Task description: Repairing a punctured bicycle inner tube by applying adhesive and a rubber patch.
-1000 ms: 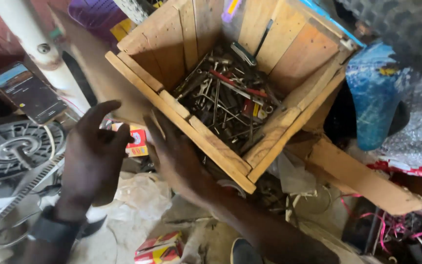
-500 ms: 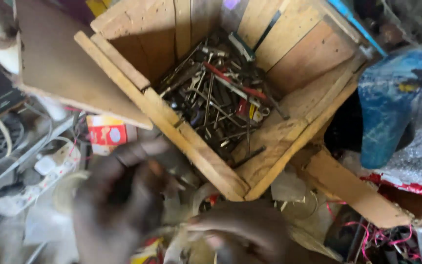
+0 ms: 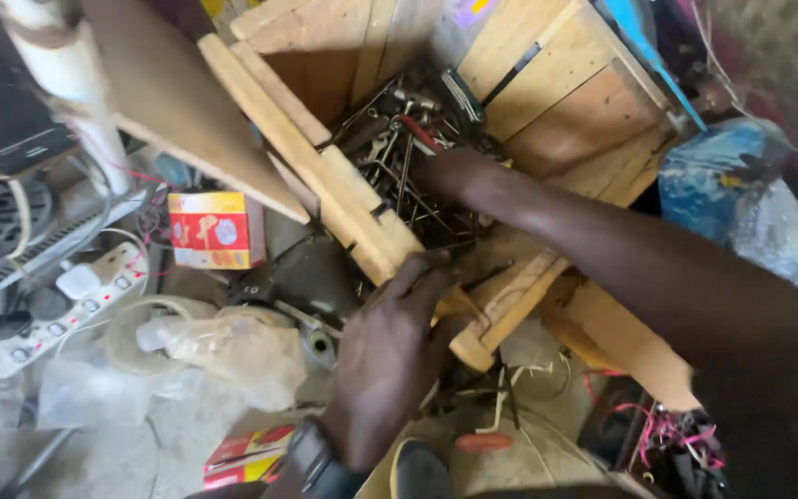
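Note:
An open wooden crate point(image 3: 547, 102) holds a tangle of metal tools point(image 3: 399, 166), spanners and rods among them. My right hand point(image 3: 450, 174) reaches into the crate from the right and lies among the tools. Its fingers are buried, so I cannot see whether they hold anything. My left hand point(image 3: 390, 356), with a dark watch on the wrist, sits at the crate's near corner, its fingers pressed over the front rim plank point(image 3: 344, 199).
A loose wooden board point(image 3: 187, 111) leans over the crate's left side. Left of the crate are a red and yellow box point(image 3: 214, 229), a white power strip point(image 3: 66, 305) and a crumpled plastic bag point(image 3: 233, 346). A blue bag point(image 3: 713, 176) lies at the right, a plank point(image 3: 630, 356) below it.
My right hand has gone up from below the crate into the tools. My left hand has risen to the crate's front rim. The view has shifted slightly.

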